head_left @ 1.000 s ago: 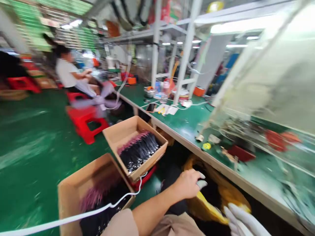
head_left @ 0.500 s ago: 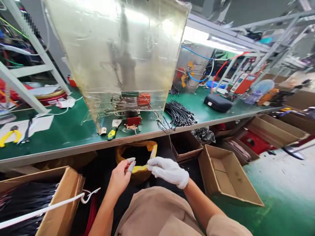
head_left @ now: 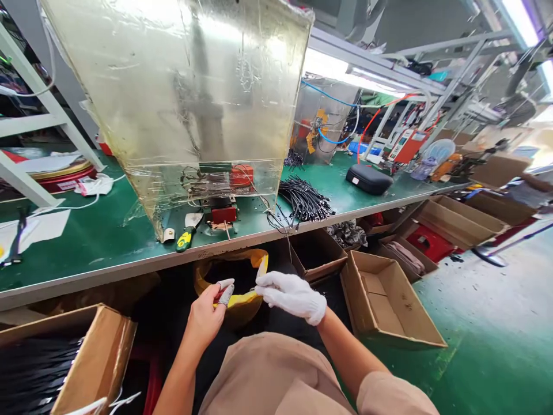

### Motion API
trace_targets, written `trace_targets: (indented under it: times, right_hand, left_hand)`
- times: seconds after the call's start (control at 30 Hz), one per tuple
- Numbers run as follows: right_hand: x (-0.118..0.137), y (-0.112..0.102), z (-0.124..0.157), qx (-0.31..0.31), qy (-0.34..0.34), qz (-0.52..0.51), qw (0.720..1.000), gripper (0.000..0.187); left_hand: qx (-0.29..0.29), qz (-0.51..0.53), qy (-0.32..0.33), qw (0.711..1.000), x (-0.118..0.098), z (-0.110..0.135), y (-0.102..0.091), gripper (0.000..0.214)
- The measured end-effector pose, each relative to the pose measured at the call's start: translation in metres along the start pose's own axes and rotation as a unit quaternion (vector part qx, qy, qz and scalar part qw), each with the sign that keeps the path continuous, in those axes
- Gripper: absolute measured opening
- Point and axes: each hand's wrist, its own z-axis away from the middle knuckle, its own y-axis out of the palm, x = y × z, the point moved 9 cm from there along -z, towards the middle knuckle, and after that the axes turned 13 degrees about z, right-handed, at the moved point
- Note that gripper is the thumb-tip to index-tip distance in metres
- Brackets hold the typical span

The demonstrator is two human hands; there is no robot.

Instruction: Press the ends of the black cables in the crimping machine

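- Bare left hand (head_left: 204, 318) and white-gloved right hand (head_left: 290, 297) meet at chest height over a yellow-rimmed bag (head_left: 205, 282), a beige sleeve (head_left: 391, 395) in the foreground.
- Grip: the left thumb and fingers close in around a small grey piece (head_left: 226, 294), held just beside the gloved fingertips. The right fingers curl toward it, but what they hold, if anything, cannot be told from this view.
- Risk: a small piece held at the fingertips could drop into the dark bag below if the pinch loosens.
- Near left, a cardboard box (head_left: 106, 351) holds black cables (head_left: 37, 374); an open carton (head_left: 384, 305) stands on the near right.
- Black wires (head_left: 276, 222) trail over the edge of the green workbench (head_left: 86, 230) and could snag a passing arm.
- On the bench: a bundle of black cables (head_left: 306, 199), a yellow-handled tool (head_left: 185, 240) and a black zip case (head_left: 368, 178).
- Beyond, a clear plastic sheet (head_left: 173, 98) hangs over the bench, with blue tubing (head_left: 332, 124) behind it. Green floor (head_left: 496, 328) runs off to the right.
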Motion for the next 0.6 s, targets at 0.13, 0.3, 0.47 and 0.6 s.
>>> trace_targets:
  times: [0.13,0.3,0.47,0.6]
  right_hand:
    - [0.001,-0.028,0.002,-0.049,0.003,-0.020,0.999,0.036]
    - [-0.006,-0.108,-0.009,-0.187,0.022,-0.049,0.981,0.035]
    - [-0.028,-0.219,-0.049,-0.342,0.006,-0.029,0.939,0.042]
    - [-0.057,-0.296,-0.108,-0.357,0.109,0.196,0.907,0.048]
  left_hand:
    - [-0.014,0.003,0.005,1.000,-0.002,-0.005,-0.002,0.041]
    - [0.000,0.018,0.018,1.000,-0.009,-0.012,0.007,0.038]
    - [0.015,0.044,0.024,0.999,-0.013,-0.019,0.023,0.032]
    - [0.066,0.044,0.021,0.997,-0.010,-0.021,0.052,0.029]
